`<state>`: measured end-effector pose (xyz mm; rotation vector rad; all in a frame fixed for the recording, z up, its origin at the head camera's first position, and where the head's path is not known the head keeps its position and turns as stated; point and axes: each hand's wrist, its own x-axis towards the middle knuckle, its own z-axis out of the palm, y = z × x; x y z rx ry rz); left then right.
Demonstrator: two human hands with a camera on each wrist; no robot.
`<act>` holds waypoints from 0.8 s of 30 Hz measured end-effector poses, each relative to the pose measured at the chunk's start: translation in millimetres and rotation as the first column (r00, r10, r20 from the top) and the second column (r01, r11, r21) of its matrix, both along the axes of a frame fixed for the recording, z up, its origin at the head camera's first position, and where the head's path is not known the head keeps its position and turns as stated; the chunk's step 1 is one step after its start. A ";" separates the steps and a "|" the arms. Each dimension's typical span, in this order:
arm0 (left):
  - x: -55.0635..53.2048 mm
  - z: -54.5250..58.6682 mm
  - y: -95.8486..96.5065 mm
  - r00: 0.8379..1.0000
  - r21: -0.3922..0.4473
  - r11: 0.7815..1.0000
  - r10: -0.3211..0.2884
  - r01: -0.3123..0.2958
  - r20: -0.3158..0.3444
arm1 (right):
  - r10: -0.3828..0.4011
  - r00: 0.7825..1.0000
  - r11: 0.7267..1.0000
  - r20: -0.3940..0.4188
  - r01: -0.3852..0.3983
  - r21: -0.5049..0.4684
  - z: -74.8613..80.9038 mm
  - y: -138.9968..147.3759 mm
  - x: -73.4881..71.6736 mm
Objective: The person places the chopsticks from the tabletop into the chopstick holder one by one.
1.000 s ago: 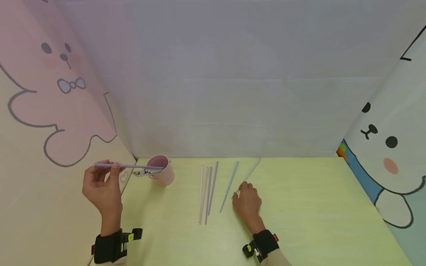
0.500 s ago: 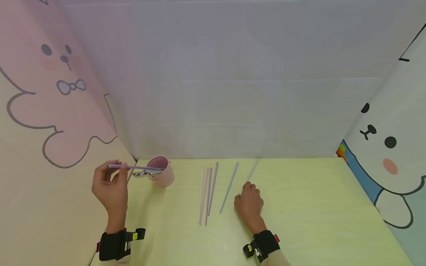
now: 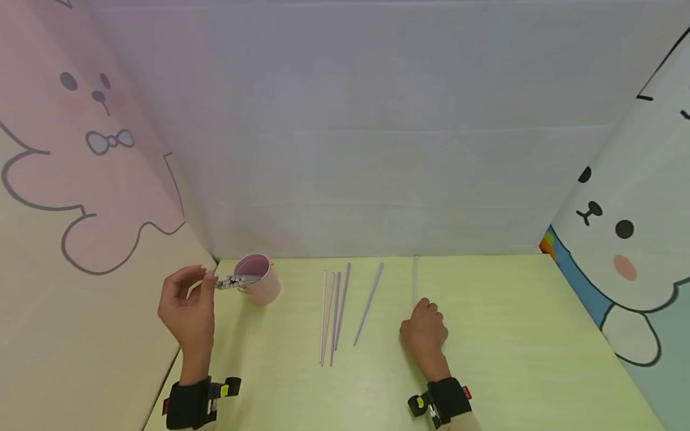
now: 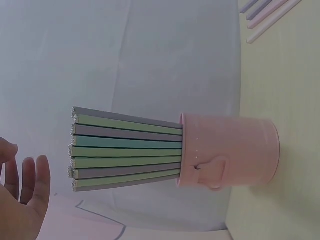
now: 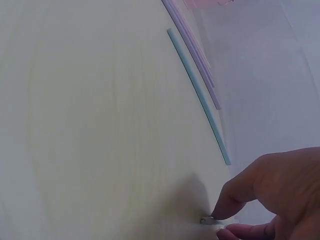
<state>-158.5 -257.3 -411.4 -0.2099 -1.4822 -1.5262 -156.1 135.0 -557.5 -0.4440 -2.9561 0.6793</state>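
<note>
A pink bucket (image 3: 266, 291) stands at the table's back left. Several thin sticks (image 4: 127, 145) in green, teal and grey-purple lean out of it, their speckled ends towards my left hand (image 3: 188, 314). That hand hovers beside these ends, fingers loosely bent, and the left wrist view shows it apart from them with nothing held. Farther right, my right hand (image 3: 424, 332) is low over the table. Its thumb and fingertip pinch the near end of a pale stick (image 3: 415, 280), which points straight to the back wall; the fingers cover part of it.
Between the hands lie several pink and purple sticks (image 3: 334, 317) side by side, with a light-blue stick (image 3: 369, 304) slanting to their right. A pale wall sheet (image 3: 377, 149) rises behind the table (image 3: 512, 335), and printed sheets border both sides.
My left hand has let go of a purple stick, which is now among those in the bucket, and has shifted right. My right hand has moved right, turning the pale stick from slanted to straight.
</note>
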 end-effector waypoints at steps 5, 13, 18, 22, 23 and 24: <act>4.3 0.7 1.7 1.000 0.016 1.000 -0.022 0.023 -0.010 | -0.012 0.997 1.000 0.074 0.010 0.021 -0.3 10.4 -2.2; 8.4 -1.0 3.6 0.999 0.037 0.998 -0.045 0.046 -0.011 | 0.002 0.997 1.000 0.083 -0.004 0.021 6.5 22.4 0.8; 12.7 1.1 12.6 0.997 0.039 0.996 -0.081 0.081 0.012 | 0.016 0.990 1.000 0.137 -0.019 0.017 10.3 27.1 4.2; 19.7 6.9 24.1 0.995 0.003 0.996 -0.092 0.091 0.034 | 0.026 0.984 1.000 0.176 -0.027 0.007 12.4 30.6 6.8; 21.0 7.9 26.7 0.994 0.002 0.995 -0.099 0.099 0.037 | 0.028 0.982 1.000 0.185 -0.030 0.006 13.2 31.5 7.6; 21.9 8.3 29.0 0.994 -0.003 0.995 -0.103 0.103 0.041 | 0.031 0.981 0.999 0.193 -0.032 0.003 14.0 32.4 8.3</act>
